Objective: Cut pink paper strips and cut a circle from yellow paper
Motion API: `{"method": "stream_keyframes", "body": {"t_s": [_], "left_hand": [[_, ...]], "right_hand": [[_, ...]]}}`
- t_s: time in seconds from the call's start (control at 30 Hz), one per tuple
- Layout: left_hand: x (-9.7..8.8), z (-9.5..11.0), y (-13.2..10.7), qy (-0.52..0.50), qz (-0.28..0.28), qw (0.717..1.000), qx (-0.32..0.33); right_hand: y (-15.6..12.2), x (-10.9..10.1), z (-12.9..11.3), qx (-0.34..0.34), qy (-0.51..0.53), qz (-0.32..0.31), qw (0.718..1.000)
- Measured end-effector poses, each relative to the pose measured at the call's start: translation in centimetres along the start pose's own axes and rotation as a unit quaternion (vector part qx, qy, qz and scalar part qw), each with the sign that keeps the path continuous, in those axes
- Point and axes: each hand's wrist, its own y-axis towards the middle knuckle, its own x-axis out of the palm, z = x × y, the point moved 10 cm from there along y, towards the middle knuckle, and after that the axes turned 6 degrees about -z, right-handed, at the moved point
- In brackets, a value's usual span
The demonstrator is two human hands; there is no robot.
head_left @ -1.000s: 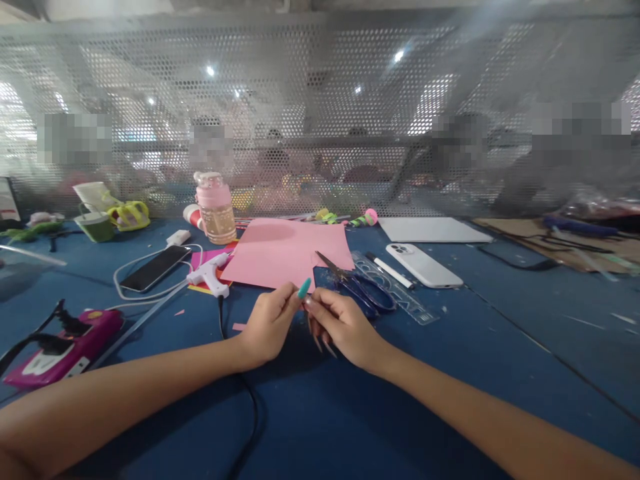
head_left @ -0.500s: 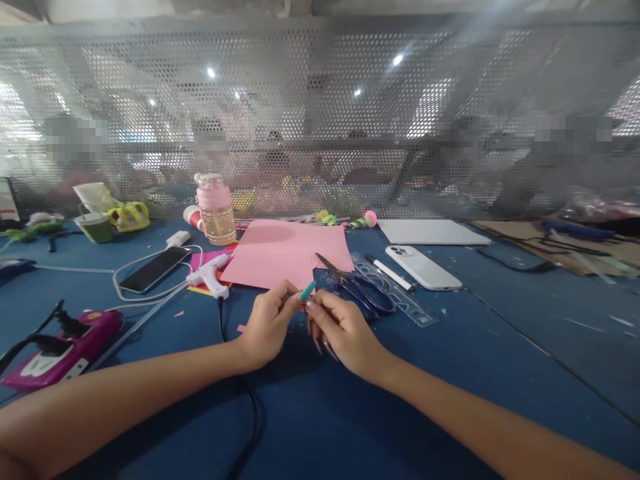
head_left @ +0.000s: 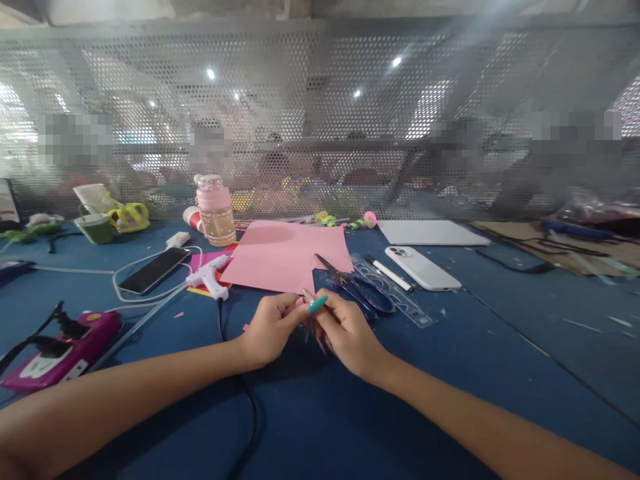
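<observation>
My left hand and my right hand meet above the front middle of the blue table, their fingers closed in a pinch. A small pink paper piece shows between them, mostly covered by the fingers. The left thumb, with a long teal nail, lies across toward the right fingertips. Just beyond the hands lies a large pink paper sheet with a notch in its near right corner. Blue-handled scissors rest beside my right hand, blades pointing over that sheet. Left of the hands lies a white glue gun.
A clear stencil ruler, a white marker and a white phone lie right. Left are a black phone with cable and a magenta power strip. A pink bottle stands before the perforated metal screen.
My left thumb has moved right and lower, over the right fingertips. A right fingernail now points up between the hands, and the pink piece shows more. The tabletop things have stayed put.
</observation>
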Motion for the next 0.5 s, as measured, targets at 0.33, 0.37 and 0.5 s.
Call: {"method": "stream_keyframes", "body": {"t_s": [0.33,0.37,0.5], "left_hand": [[-0.03,0.62,-0.10,-0.034,0.008,0.999,0.009],[0.03,0.69,-0.12,-0.049,0.007,0.999,0.009],[0.20,0.64,-0.21,-0.105,0.000,0.995,0.004]], "right_hand": [[-0.12,0.19,-0.62,-0.024,-0.071,-0.008,0.997],[-0.13,0.18,-0.68,-0.026,-0.076,-0.006,0.997],[-0.14,0.30,-0.67,-0.022,-0.077,-0.004,0.997]]}}
